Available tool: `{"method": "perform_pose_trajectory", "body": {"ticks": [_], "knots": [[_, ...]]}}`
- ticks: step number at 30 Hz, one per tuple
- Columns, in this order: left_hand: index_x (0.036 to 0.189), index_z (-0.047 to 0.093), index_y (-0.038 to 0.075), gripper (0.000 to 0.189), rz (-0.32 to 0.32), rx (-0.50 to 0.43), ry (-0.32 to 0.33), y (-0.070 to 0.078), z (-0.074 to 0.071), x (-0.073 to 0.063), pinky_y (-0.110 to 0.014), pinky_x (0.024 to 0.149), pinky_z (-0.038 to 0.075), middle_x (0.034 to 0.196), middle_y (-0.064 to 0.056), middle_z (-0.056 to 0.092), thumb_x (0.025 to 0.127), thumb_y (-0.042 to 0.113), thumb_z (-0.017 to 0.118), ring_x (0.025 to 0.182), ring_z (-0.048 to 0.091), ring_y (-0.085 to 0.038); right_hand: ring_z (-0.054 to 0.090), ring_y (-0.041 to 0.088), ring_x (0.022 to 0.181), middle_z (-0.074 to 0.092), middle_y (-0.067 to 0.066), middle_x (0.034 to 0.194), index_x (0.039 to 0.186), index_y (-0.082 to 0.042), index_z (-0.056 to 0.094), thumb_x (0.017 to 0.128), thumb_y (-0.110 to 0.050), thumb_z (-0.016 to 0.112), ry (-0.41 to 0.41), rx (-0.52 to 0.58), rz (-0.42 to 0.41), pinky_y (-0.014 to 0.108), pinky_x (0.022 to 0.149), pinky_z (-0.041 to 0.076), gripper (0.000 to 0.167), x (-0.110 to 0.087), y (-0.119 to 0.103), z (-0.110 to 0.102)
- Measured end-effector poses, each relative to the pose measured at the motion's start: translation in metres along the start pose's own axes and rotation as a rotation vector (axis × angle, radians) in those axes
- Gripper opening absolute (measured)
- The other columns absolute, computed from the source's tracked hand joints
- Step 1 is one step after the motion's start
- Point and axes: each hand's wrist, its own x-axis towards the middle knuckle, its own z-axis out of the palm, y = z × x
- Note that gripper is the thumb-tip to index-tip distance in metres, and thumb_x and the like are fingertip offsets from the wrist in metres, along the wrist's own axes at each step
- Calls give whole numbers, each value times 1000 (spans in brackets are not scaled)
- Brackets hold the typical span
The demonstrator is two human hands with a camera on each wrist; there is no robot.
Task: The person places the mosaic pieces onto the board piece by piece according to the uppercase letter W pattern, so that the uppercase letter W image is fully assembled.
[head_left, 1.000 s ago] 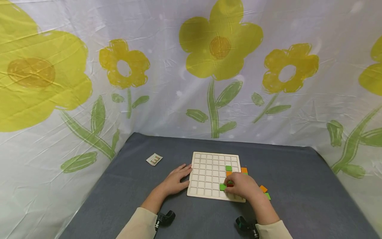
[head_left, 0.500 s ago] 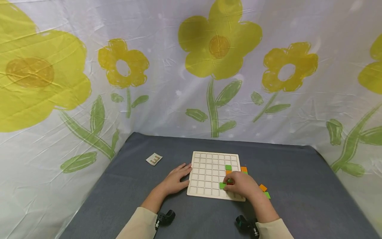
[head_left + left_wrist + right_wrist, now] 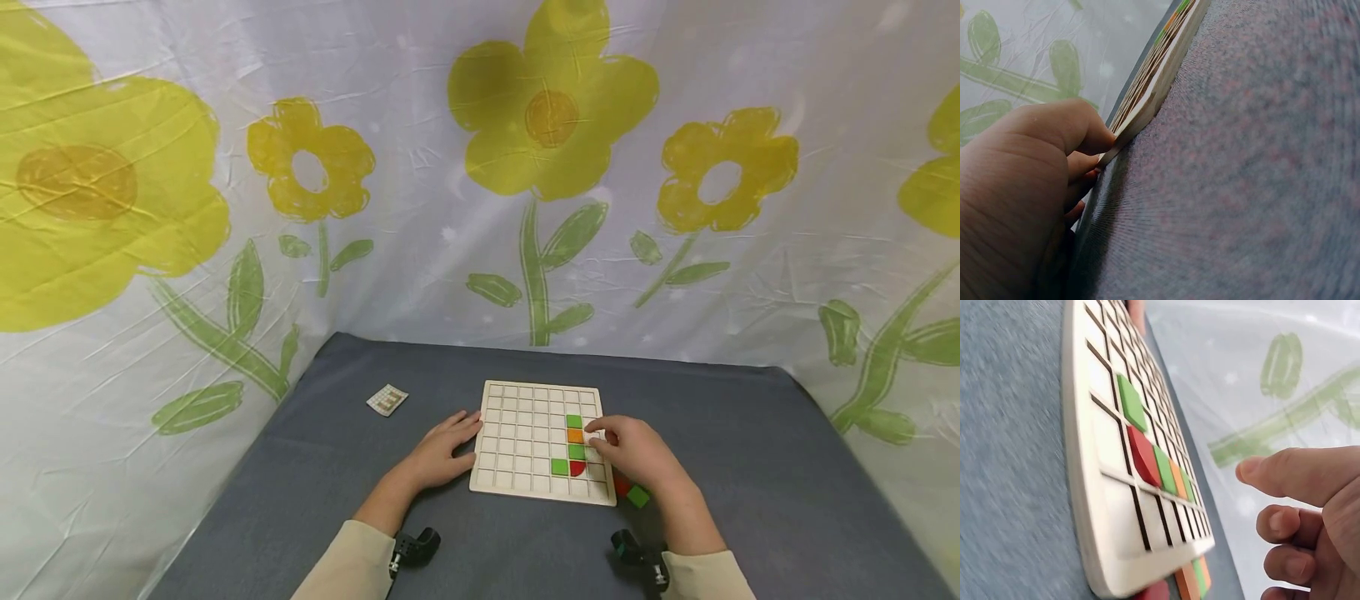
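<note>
A pale wooden grid board [image 3: 517, 433] lies on the dark cloth. Standing in its right part are a green square tile [image 3: 573, 421], an orange tile [image 3: 574, 436], another green tile [image 3: 576, 452] and a red tile with a rounded side [image 3: 577, 468]. One more green tile [image 3: 559, 467] sits left of the red one. My left hand [image 3: 438, 450] rests at the board's left edge, its fingertips and thumb touching the rim. Over the right edge hovers my right hand [image 3: 637, 450]; in the right wrist view its fingers [image 3: 1282, 478] hold nothing.
Loose tiles lie off the board's right side: a red one [image 3: 622, 485], a green one [image 3: 638, 497] and an orange one [image 3: 1186, 584], partly hidden. A small patterned card [image 3: 387, 400] lies at the back left. A flowered white curtain [image 3: 420, 250] hangs behind the table.
My right hand has let go of the red rounded tile, now plainly seen in its cell, and moved up and right to the board's right edge. The left hand stays put.
</note>
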Motion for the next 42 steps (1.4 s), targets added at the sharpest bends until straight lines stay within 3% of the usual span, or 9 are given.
{"method": "perform_pose_trajectory", "body": {"ticks": [9,14,19,27,42], "knots": [[157,45,10,59,-6,1,6,-1,1,-1,-62,117,25,164,-2,35,102,29,58,154,24,-30,36,16,52,44,4,67,133,-4,68,99,-16,68,9,78,116,31,50,33,36,-5,27,-13],[157,44,11,60,-14,10,3,-2,1,-2,-61,117,25,165,-1,35,102,29,58,154,24,-29,42,17,52,51,5,74,120,-3,74,95,-16,73,-34,75,179,32,51,39,29,-6,38,-16],[158,43,14,61,-23,19,-6,-2,1,-2,-60,118,24,165,1,34,102,31,58,154,23,-28,47,18,62,52,4,75,108,-4,77,90,-16,78,-70,27,178,33,57,39,22,-7,44,-15],[158,44,15,60,-23,16,0,-1,2,-1,-60,119,24,165,3,34,102,31,59,154,23,-27,48,19,65,51,3,72,99,-8,76,86,-17,81,-78,-3,190,33,57,38,17,-7,48,-13],[157,45,14,60,-11,4,7,-1,2,-1,-60,118,24,164,2,35,101,31,59,154,23,-27,49,20,67,50,5,76,100,-7,73,84,-19,81,-69,11,199,33,58,37,21,-8,46,-16]]}}
